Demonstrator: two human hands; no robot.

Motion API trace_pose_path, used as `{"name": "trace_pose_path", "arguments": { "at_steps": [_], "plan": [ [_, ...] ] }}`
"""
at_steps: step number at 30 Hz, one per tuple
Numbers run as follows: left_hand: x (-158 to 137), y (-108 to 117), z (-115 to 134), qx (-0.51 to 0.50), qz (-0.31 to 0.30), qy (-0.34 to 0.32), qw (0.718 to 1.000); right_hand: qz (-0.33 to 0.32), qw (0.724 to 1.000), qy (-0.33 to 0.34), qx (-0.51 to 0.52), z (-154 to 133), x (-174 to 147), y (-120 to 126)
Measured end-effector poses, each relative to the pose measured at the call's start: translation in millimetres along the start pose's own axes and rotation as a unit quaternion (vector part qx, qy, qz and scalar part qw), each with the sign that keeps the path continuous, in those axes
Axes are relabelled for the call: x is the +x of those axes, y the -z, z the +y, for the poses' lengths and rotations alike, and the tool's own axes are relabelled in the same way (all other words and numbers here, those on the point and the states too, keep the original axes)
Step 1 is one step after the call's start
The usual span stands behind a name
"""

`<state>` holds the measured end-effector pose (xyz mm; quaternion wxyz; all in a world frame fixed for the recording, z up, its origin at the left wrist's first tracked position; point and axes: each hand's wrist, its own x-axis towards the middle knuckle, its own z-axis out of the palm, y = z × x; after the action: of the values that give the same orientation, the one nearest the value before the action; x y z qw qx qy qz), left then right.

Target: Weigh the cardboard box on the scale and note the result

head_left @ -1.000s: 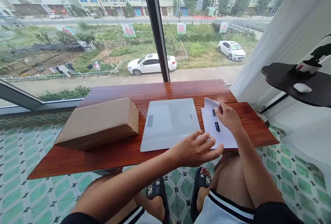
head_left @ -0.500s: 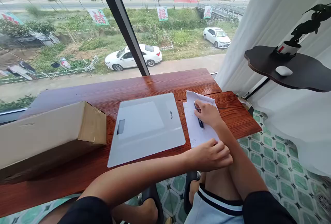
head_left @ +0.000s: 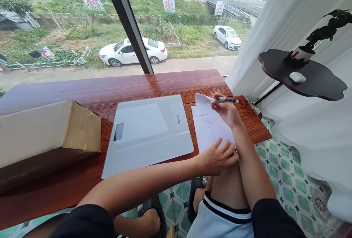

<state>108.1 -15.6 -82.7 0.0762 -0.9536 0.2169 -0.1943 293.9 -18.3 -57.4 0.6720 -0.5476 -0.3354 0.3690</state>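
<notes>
A white sheet of paper (head_left: 209, 126) lies at the right end of the wooden table (head_left: 154, 88), its far corner curled up. My right hand (head_left: 227, 111) has a black pen (head_left: 226, 100) lifted above that sheet, the pen lying level and pointing right. At the sheet's near edge my left hand (head_left: 217, 157) rests with its fingers spread on the paper. A flat white scale (head_left: 148, 131) with a small dark display sits just left of the paper.
A brown cardboard box (head_left: 46, 135) lies at the table's left. A dark wall shelf (head_left: 305, 75) on the right carries a potted plant (head_left: 316, 44) and a white mouse (head_left: 297, 77). White curtain hangs right; big window behind; tiled floor below.
My right hand has picked the pen up off the paper and raised it. My left hand came to rest on the sheet's near edge. The view shifted right and down.
</notes>
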Motion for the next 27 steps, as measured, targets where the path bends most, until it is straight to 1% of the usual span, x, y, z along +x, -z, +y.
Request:
{"name": "trace_pose_path", "arguments": {
  "at_steps": [2,4,6,7,9,11,13,14,16,19,24,27],
  "plan": [
    [0,-2,2,-0.005,-0.008,0.012,1.0,0.038,0.998,0.025,-0.044,2,1,1],
    [0,-3,3,-0.008,-0.013,0.021,1.0,0.07,0.989,0.065,-0.114,3,2,-1],
    [1,-4,4,-0.011,-0.014,0.024,1.0,0.059,0.979,0.084,-0.176,1,3,-5],
    [1,-4,4,-0.012,-0.013,0.025,1.0,0.038,0.978,0.077,-0.19,-1,3,-7],
    [1,-5,4,-0.015,-0.007,0.027,0.999,-0.006,0.981,0.047,-0.186,-5,3,-9],
    [1,-7,4,-0.019,-0.005,0.031,0.999,-0.03,0.981,0.024,-0.192,-7,3,-7],
    [1,-9,5,-0.021,-0.008,0.033,0.999,-0.038,0.971,0.022,-0.236,-4,3,-1],
    [2,-9,5,-0.021,-0.009,0.034,0.999,-0.034,0.964,0.026,-0.263,-1,3,2],
    [2,-11,6,-0.02,-0.009,0.035,0.999,-0.002,0.952,0.048,-0.303,6,3,8],
    [3,-13,7,-0.018,-0.001,0.041,0.999,0.032,0.94,0.064,-0.335,15,2,12],
    [4,-12,7,-0.018,0.012,0.046,0.999,0.046,0.941,0.027,-0.334,23,-1,8],
    [4,-11,7,-0.017,0.019,0.048,0.998,0.045,0.943,0.03,-0.327,25,-1,7]
  ]
}}
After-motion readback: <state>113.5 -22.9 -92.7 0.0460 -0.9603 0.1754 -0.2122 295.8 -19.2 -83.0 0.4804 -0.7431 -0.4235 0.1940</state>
